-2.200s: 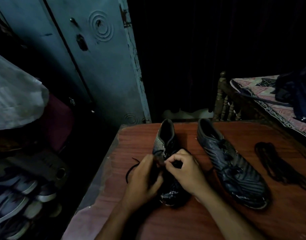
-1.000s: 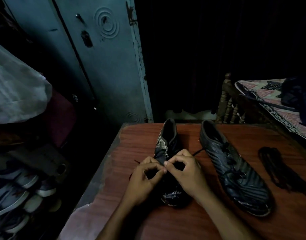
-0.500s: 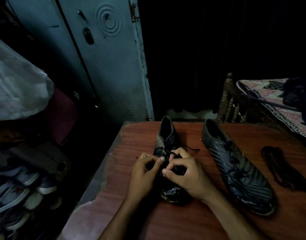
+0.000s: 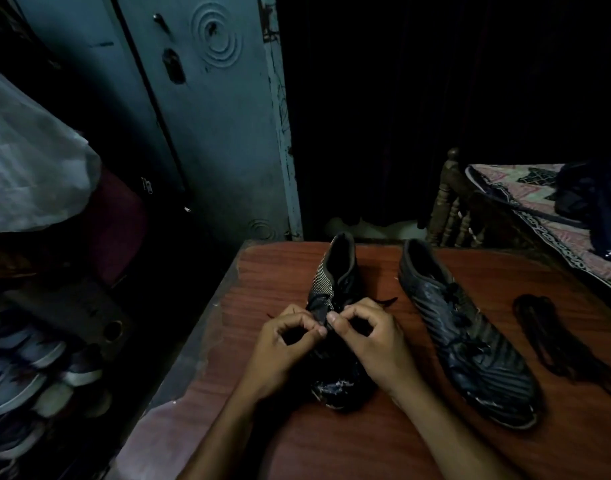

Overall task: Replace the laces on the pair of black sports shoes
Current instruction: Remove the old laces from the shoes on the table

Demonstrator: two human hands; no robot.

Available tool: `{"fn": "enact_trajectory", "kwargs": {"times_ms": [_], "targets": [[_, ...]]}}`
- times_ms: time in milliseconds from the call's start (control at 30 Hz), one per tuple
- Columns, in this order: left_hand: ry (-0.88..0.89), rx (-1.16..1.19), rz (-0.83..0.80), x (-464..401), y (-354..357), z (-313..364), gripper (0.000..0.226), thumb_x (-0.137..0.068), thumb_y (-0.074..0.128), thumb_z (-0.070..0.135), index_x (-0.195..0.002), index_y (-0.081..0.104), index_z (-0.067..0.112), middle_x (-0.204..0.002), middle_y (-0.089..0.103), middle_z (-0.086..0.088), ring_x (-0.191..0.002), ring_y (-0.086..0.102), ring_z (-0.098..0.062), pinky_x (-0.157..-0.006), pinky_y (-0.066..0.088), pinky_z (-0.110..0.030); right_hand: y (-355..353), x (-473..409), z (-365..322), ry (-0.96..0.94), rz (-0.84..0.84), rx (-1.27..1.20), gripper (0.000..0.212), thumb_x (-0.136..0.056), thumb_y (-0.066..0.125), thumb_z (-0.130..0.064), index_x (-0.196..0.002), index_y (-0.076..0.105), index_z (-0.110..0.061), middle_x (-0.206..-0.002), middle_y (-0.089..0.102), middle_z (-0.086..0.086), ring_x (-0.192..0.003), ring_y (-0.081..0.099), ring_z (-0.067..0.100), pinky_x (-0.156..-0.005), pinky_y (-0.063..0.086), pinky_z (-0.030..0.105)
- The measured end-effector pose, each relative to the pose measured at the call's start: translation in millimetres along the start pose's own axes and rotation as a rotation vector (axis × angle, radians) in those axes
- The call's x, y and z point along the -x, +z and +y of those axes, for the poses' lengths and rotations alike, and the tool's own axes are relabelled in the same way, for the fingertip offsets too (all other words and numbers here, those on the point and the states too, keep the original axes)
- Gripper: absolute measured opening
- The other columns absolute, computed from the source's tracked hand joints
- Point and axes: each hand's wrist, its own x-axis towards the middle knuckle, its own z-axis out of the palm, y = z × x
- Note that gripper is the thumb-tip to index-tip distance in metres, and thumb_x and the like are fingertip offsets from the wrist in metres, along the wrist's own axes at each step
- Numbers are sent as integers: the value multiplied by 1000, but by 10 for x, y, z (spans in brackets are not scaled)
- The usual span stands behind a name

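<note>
Head view | left hand, right hand pinch left shoe lace

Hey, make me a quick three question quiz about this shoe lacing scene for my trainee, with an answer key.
1. True or false: both hands work at the same shoe.
2. Which side of the laced shoe does the bundle of spare laces lie on: A left, B right?
3. What do the shoes rest on?

Key:
1. True: left hand and right hand pinch at the left shoe.
2. B.
3. The wooden table.
</note>
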Motion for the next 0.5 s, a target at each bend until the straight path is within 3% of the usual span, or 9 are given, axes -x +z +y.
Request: {"fn": "enact_trajectory", "kwargs": {"times_ms": [100,200,300,367,433,500], "targets": [[15,-37,-38,-1,6,19,22,-78,78,40,-70,73,20,-84,58,6,-84,57,-6,-78,44,-20,43,-12,27,21,13,36,33,-79,76,-55,-70,75,-23,-84,58,-4,-87,61,7,-77,45,20],[21,-83,-40,16,27,37,19,-77,78,43,-70,73,26,-84,59,7,-85,58,-6,-78,45,-20,92,-29,57,44,34,95,18,-84,79,-37,-72,76,-23,-85,56,-4,-90,59,10,-79,45,25],[43,-172,27,15,73,16,15,-80,72,44,-72,70,31,-85,59,10,-85,58,-7,-79,45,-25,77,-35,27,35,37,106,12,-84,80,-22,-74,74,-19,-86,57,-6,-86,60,6,-78,43,20],[33,-206,81,-1,93,-24,5,-82,64,32,-85,67,33,-93,63,11,-91,61,-9,-81,49,-33,35,-37,-12,15,13,99,12,-84,80,-20,-74,73,-18,-88,57,-5,-86,60,6,-77,43,16],[46,-235,78,-7,101,-62,30,-83,60,17,-102,65,39,-107,66,9,-105,65,-10,-91,53,-38,-15,-29,-52,12,-40,74,13,-85,80,-22,-73,73,-20,-91,57,-5,-88,59,6,-78,42,14],[132,-342,58,-6,112,-69,30,-88,65,22,-112,65,39,-114,65,12,-112,66,-14,-95,53,-35,-57,-11,-87,10,-102,25,15,-84,81,-23,-72,73,-21,-95,54,-5,-90,57,5,-79,41,13]]}}
